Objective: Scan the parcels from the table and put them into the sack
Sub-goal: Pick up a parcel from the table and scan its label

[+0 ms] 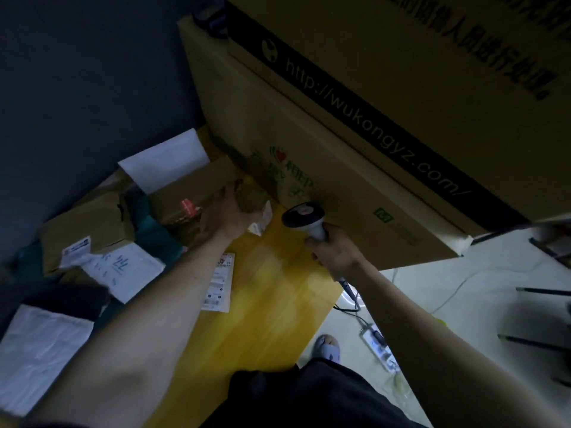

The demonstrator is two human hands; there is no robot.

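A small brown cardboard parcel (251, 197) with a white label at its near right corner sits tilted at the far side of the yellow table (272, 304). More brown boxes (89, 230) and white mailers (40, 350) lie piled on the left.

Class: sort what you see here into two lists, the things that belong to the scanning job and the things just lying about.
Belong to the job:
- small parcel, held in the left hand
- barcode scanner, gripped by the right hand
- cardboard parcel and white mailer on the yellow table

Just lying about:
- power strip on the floor
- large printed carton
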